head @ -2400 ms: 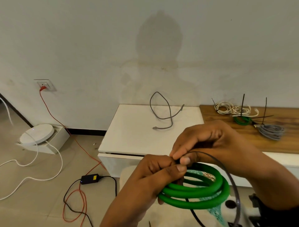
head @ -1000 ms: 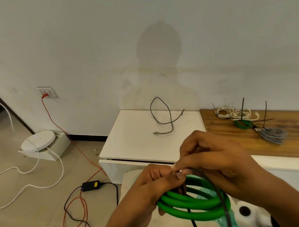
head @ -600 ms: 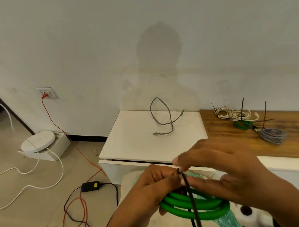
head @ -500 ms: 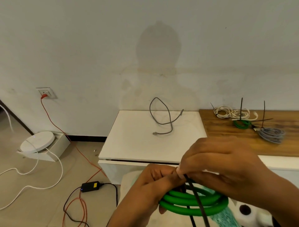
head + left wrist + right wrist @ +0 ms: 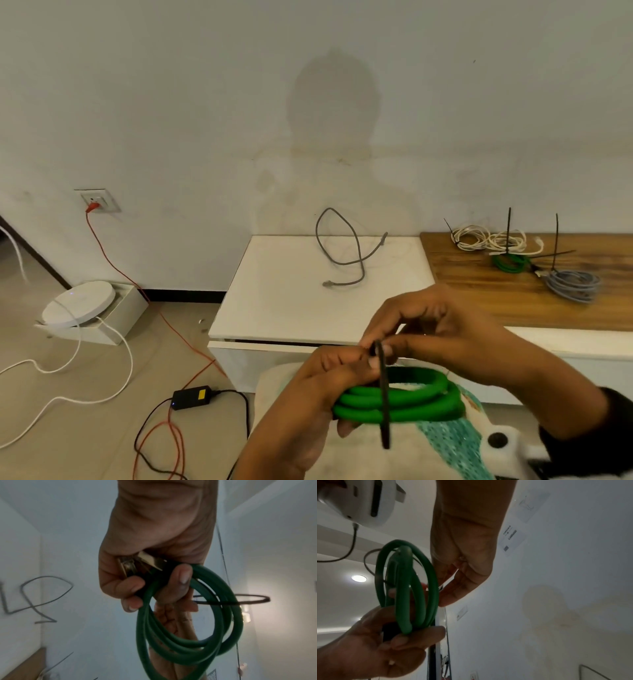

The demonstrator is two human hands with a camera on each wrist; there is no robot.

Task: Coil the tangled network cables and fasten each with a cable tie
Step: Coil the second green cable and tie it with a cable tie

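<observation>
My left hand (image 5: pixel 329 373) grips a coiled green network cable (image 5: pixel 404 401), fingers curled round its loops (image 5: pixel 171 622) and its plugs (image 5: pixel 145 562). A black cable tie (image 5: pixel 383 394) wraps the coil, its tail hanging down in front. My right hand (image 5: pixel 411 329) pinches the tie at the top of the coil, thumb and fingertips (image 5: pixel 453 595) pressed together beside the green coil (image 5: pixel 406 588). A loose grey cable (image 5: pixel 342 250) lies uncoiled on the white table (image 5: pixel 274 308).
Coiled white (image 5: pixel 486 240), green (image 5: pixel 510 262) and grey (image 5: pixel 572 284) cables with upright black ties lie on the wooden top (image 5: pixel 496 298). On the floor sit a black adapter (image 5: pixel 191 397), red and white cords, and a round white device (image 5: pixel 78 301).
The tie's wide loop has been drawn tight around the green coil. Its tail now hangs straight down in front, and my right hand has closed in at the top.
</observation>
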